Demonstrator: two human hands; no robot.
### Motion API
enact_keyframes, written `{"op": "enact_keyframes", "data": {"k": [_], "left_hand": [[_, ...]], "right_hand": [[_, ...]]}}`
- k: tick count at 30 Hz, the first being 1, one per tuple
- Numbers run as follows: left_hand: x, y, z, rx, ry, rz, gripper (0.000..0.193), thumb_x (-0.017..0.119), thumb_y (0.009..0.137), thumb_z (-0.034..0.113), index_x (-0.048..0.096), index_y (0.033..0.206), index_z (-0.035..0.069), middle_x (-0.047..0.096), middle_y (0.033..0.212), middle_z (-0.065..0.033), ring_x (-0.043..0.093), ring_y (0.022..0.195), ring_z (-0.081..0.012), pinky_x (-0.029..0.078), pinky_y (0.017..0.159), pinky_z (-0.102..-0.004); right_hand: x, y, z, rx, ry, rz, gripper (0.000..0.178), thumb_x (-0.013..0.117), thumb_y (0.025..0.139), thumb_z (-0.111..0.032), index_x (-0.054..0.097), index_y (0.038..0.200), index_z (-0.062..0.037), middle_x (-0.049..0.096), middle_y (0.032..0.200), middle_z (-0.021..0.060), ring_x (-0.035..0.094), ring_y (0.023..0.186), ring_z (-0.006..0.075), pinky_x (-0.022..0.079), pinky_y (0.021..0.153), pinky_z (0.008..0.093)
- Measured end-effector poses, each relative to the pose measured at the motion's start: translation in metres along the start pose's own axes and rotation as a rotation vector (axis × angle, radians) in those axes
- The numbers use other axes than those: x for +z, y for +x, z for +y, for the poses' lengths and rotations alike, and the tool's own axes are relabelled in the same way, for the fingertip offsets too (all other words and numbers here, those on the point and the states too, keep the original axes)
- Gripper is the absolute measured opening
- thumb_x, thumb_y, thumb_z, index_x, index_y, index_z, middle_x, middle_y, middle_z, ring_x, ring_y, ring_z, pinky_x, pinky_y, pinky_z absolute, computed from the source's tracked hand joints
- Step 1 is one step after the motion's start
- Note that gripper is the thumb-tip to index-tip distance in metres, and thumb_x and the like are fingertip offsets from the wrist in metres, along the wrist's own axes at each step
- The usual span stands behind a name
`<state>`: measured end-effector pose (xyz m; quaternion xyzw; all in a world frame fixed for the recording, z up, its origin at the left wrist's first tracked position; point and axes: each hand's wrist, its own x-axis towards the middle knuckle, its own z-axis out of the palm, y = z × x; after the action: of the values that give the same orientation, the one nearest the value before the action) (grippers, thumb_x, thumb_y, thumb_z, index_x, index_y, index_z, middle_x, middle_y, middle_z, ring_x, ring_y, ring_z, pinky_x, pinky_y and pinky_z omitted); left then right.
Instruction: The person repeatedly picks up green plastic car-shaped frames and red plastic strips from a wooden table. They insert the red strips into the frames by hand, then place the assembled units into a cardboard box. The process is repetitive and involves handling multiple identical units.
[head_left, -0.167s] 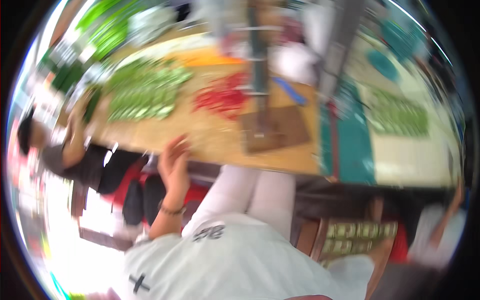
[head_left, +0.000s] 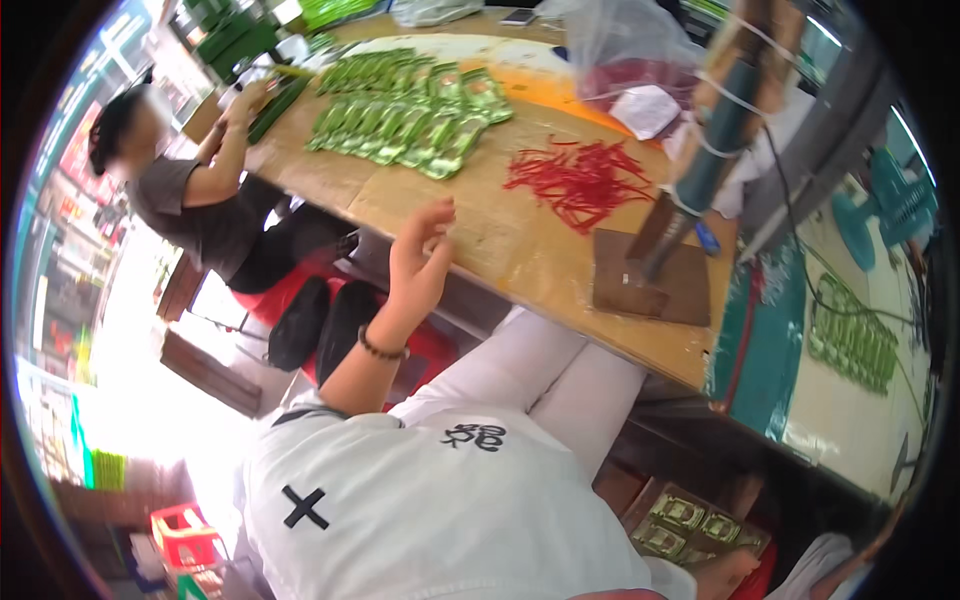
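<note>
My left hand (head_left: 418,265), with a dark bead bracelet on its wrist, is raised at the front edge of the wooden table (head_left: 380,200). Its fingers are loosely bent and apart, and nothing is in them. Down at the lower right, my right hand (head_left: 725,573) is beside a wooden tray (head_left: 742,540) of flat green packets (head_left: 683,511). Its fingers are hard to make out. Beyond my left hand lie rows of green packets (head_left: 400,132). A loose pile of red strips (head_left: 580,182) is to their right.
A post with a dark grip (head_left: 722,125) stands over a brown board (head_left: 650,290). At the left, another person (head_left: 190,190) has both hands at a green device (head_left: 275,110). More green packets (head_left: 852,335) lie on a pale table at the right, near a teal fan (head_left: 885,210).
My view has turned, so the table now slopes down to the right, and the blur has cleared. My left hand stays raised and empty; my right hand shows lower, by the tray.
</note>
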<state>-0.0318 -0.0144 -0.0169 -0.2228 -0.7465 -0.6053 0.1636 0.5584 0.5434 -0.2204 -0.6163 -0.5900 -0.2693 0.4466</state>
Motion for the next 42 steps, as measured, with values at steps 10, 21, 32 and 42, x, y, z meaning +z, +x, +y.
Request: {"op": "enact_keyframes", "data": {"k": [10,21,32,42], "left_hand": [[0.003,0.136,-0.038,0.318,1.098,-0.098,0.044,0.056,0.08,0.045,0.062,0.108,0.011,0.037,0.133,-0.0242,0.026,0.127,-0.0428,0.023,0.101,-0.0515],[-0.011,0.091,-0.032,0.378,0.752,-0.272,0.029,0.068,0.071,0.029,0.064,0.084,0.004,0.051,0.116,-0.0233,0.043,0.113,-0.0422,0.034,0.093,-0.0477],[-0.013,0.063,-0.024,0.4,0.512,-0.164,0.026,0.072,0.064,0.023,0.063,0.076,0.003,0.058,0.096,-0.0178,0.056,0.081,-0.033,0.043,0.07,-0.0396],[-0.011,0.06,-0.026,0.368,0.514,-0.121,0.026,0.074,0.063,0.024,0.061,0.07,0.003,0.06,0.097,-0.0166,0.057,0.079,-0.0319,0.044,0.068,-0.0391]], "right_hand": [[-0.306,-0.099,-0.436,-0.841,1.666,-0.682,0.006,0.063,0.067,-0.004,0.061,0.072,-0.0018,0.047,0.053,0.0066,0.044,0.043,0.0224,0.035,0.041,0.0315],[-0.347,-0.072,-0.644,-1.078,0.777,-0.538,0.018,0.057,0.068,-0.007,0.063,0.084,0.0001,0.064,0.075,0.0125,0.06,0.083,0.0254,0.047,0.073,0.0372],[-0.33,-0.081,-0.648,-1.165,0.774,-0.353,0.004,0.059,0.064,-0.005,0.061,0.065,-0.0028,0.061,0.062,0.0102,0.06,0.066,0.023,0.046,0.063,0.0315],[-0.351,-0.07,-0.649,-1.318,0.706,-0.55,0.006,0.06,0.061,-0.002,0.059,0.067,-0.0022,0.06,0.062,0.0106,0.059,0.067,0.0226,0.048,0.063,0.0319]]}}
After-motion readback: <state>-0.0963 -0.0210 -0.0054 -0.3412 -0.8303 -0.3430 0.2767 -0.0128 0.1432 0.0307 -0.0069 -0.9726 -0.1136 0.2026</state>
